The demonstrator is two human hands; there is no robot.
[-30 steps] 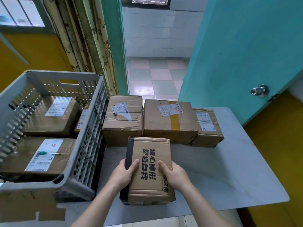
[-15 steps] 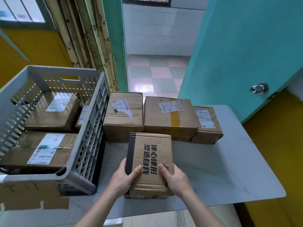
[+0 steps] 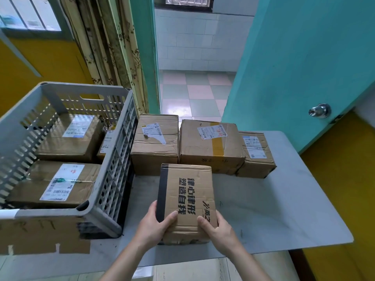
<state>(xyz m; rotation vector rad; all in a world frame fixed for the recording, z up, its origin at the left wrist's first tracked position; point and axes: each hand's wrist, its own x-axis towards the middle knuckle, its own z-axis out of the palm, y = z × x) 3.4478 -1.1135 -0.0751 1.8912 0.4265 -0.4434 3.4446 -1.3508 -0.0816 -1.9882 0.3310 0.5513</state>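
— Where's the printed box point(image 3: 186, 199)?
— On the counter point(image 3: 274, 209), just before the parcel row point(image 3: 211, 147), right of the crate point(image 3: 50, 212). The left hand point(image 3: 155, 226) and right hand point(image 3: 217, 230) each have their grip clamped on a near corner.
— Tips?
— Hook the fingers underneath, I'd say, and lift it level.

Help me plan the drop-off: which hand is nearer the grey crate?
Left. The left hand grips the printed box on the crate's side; the right hand grips its far side.
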